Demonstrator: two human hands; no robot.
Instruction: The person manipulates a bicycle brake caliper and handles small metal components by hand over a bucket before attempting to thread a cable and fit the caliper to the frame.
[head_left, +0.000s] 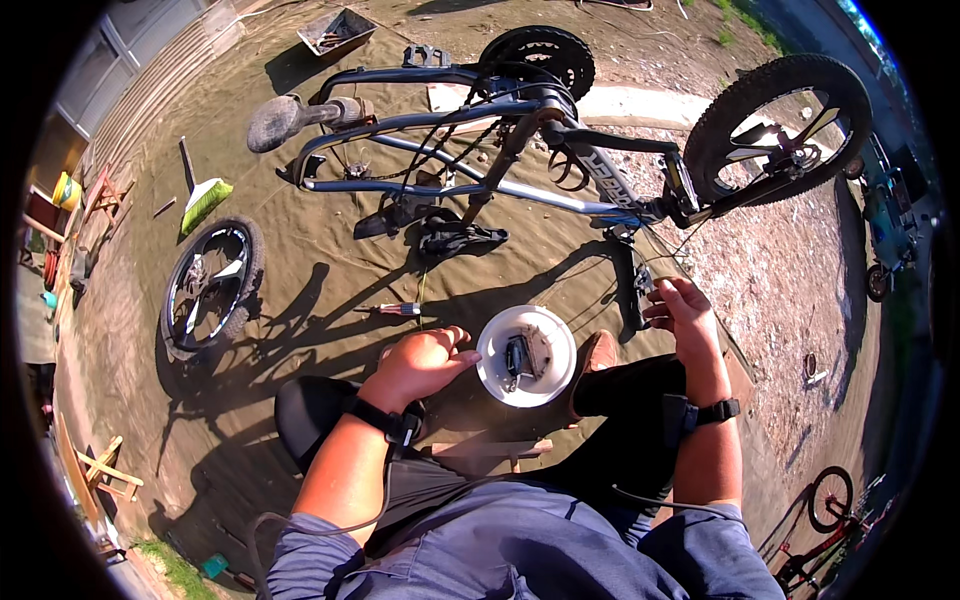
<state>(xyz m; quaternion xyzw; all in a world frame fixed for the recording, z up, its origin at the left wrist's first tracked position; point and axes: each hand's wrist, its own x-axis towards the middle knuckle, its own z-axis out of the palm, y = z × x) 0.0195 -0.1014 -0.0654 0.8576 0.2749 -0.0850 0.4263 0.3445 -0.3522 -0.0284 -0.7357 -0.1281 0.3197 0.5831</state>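
Note:
A round white bucket stands between my knees, holding dark metal tools or parts and a pale brownish piece. My left hand is beside its left rim, fingers loosely bent and thumb apart, with nothing visible in it. My right hand hovers above my right knee, near the handlebar end, its fingers half curled, apart and apparently holding nothing. Beyond both hands, a black, blue and silver bicycle frame lies upside down, with one wheel fitted at the right. A red-and-grey screwdriver-like tool rests on the tarp.
A loose bicycle wheel lies at left, near a brush with green bristles. At the far left back sits a metal box with items inside. Brown tarp covers the ground; a red bicycle lies lower right.

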